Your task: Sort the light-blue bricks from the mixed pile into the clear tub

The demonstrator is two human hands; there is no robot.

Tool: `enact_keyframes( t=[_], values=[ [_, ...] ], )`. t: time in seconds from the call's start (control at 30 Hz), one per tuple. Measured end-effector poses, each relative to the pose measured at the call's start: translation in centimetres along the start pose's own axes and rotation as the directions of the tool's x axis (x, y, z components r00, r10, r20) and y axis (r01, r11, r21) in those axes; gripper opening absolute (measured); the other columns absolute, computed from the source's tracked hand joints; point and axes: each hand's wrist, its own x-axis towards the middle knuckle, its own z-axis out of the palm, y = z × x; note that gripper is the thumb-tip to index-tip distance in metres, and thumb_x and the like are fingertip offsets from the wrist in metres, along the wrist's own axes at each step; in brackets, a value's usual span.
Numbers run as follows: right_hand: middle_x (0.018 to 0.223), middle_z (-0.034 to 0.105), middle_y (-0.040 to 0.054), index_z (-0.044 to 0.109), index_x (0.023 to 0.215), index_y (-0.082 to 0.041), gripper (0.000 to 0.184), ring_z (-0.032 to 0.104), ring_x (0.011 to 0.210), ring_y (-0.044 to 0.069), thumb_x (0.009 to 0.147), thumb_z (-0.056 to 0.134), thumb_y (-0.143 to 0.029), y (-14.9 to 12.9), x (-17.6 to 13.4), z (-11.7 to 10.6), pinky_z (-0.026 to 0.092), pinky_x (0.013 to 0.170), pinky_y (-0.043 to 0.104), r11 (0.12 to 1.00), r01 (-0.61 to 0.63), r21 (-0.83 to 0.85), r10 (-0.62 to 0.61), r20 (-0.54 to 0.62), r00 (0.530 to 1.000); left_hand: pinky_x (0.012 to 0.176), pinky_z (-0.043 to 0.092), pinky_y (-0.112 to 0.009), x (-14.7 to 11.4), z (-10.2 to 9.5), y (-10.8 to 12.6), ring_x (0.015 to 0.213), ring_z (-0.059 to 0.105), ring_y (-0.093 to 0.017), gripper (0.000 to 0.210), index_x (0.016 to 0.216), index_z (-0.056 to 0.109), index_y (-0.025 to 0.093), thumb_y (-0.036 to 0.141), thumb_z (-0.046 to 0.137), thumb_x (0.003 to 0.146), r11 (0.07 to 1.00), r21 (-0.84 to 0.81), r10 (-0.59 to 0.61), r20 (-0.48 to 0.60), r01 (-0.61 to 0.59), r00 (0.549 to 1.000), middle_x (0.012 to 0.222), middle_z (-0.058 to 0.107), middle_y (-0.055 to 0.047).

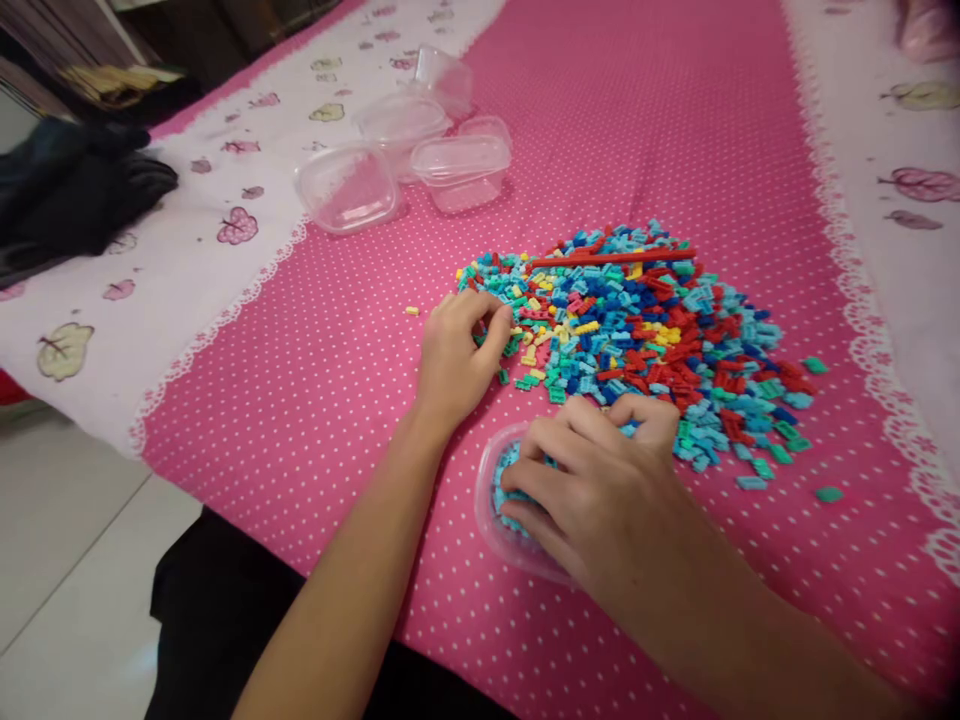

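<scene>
A loose heap of small plastic building bricks (607, 330) in blue, red, green and yellow lies in front of me. At its left edge rests my left hand (461, 345), fingers curled and thumb bent toward them; whatever they may hold is hidden. My right hand (600, 480) is closed over a clear plastic tub (487, 510) close to me. Light blue bricks (510, 490) fill the part of the tub that shows. Its fingers bend down at the tub, and a bit of blue shows near the thumb; what they grip cannot be made out.
Several clear tubs and lids (457, 170) stand at the back left. A long red stick (615, 258) lies across the heap's far side. Dark cloth (75, 190) sits at the far left. A pink dotted tablecloth (300, 400) with lace trim covers the surface.
</scene>
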Motion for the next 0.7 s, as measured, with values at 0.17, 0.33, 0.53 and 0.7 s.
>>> enact_keyframes(
  t=[0.17,0.33,0.53,0.7],
  values=[
    [0.067,0.055,-0.0014,0.058,0.068,-0.024,0.031,0.053,0.079,0.018,0.091,0.059,-0.004,0.05,-0.05,0.11,0.042,0.084,0.042,1.000,0.028,0.004,-0.028,-0.033,0.999,0.076,0.043,-0.032,-0.10,0.00,-0.05,0.076,0.057,-0.016,0.024,0.076,0.059,0.021,0.027,0.054,0.098,1.000,-0.001,0.002,0.001,-0.002,1.000,0.076,0.065,-0.001],
    [0.070,0.058,-0.0011,0.061,0.071,-0.026,0.028,0.054,0.083,0.019,0.092,0.060,-0.007,0.10,-0.03,-0.01,0.043,0.088,0.044,1.000,0.016,-0.006,-0.016,-0.012,1.000,0.074,0.043,-0.031,-0.15,0.00,-0.05,0.075,0.056,-0.016,0.024,0.076,0.060,0.021,0.027,0.054,0.099,1.000,-0.011,-0.005,0.005,0.005,1.000,0.075,0.064,0.000],
    [0.072,0.058,-0.0007,0.065,0.074,-0.027,0.026,0.053,0.083,0.019,0.094,0.058,-0.012,0.24,-0.15,0.51,0.041,0.095,0.047,1.000,0.010,-0.014,-0.010,-0.002,1.000,0.075,0.043,-0.031,-0.15,-0.05,0.11,0.075,0.056,-0.015,0.025,0.075,0.059,0.021,0.027,0.054,0.099,1.000,-0.019,-0.014,0.007,0.014,1.000,0.075,0.064,0.000],
    [0.072,0.058,-0.0007,0.062,0.070,-0.024,0.030,0.052,0.082,0.018,0.095,0.055,-0.009,0.20,-0.09,0.37,0.033,0.095,0.048,0.999,0.033,-0.005,-0.033,-0.005,0.999,0.072,0.043,-0.030,-0.19,-0.11,0.17,0.074,0.056,-0.015,0.027,0.076,0.061,0.020,0.029,0.053,0.100,0.999,-0.018,-0.033,0.015,0.033,0.999,0.075,0.064,-0.001]
  ],
)
